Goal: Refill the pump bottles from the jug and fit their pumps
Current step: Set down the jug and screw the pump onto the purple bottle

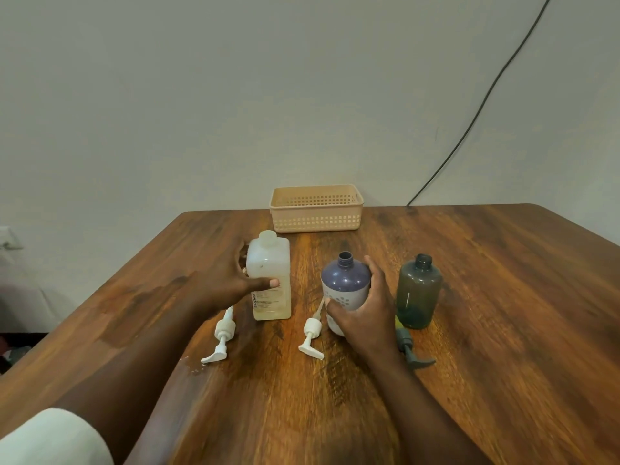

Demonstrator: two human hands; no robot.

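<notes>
A translucent white jug point(270, 263) with pale yellow liquid in its lower part stands upright on the wooden table point(503, 297); my left hand point(231, 285) grips its side, thumb across the front. My right hand point(364, 310) holds the purple and white bottle point(344, 280), whose neck is open. To its right stands a dark green bottle point(418, 292) with no pump, a little liquid at its bottom. Two white pumps point(222, 335) point(312, 333) lie on the table in front of the jug and the purple bottle. A grey-green pump point(411, 350) lies in front of the green bottle.
A peach slotted basket point(316, 209) stands at the table's far edge against the wall. A black cable point(486, 95) runs down the wall to the table's back right. A few wet drops point(193, 365) show near the left pump.
</notes>
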